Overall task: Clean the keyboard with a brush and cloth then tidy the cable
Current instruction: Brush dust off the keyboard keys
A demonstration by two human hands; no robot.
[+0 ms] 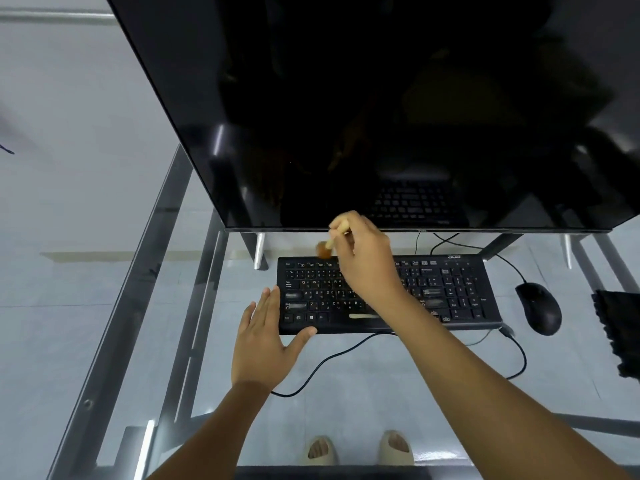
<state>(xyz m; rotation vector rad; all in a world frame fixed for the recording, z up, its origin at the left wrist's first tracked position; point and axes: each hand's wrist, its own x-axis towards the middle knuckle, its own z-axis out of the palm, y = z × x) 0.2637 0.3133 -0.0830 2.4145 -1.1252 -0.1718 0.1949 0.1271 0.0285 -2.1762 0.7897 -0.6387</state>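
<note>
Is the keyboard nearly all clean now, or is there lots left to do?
Nothing looks finished yet. Brushing is in hand: the right hand holds a small wooden brush at the top key row of the black keyboard, while the left hand steadies its corner. Still left: wiping with the dark cloth lying at the desk's right edge, and tidying the loose black cable in front.

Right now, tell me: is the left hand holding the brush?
No. The right hand grips the brush; the left hand rests open against the keyboard.
</note>
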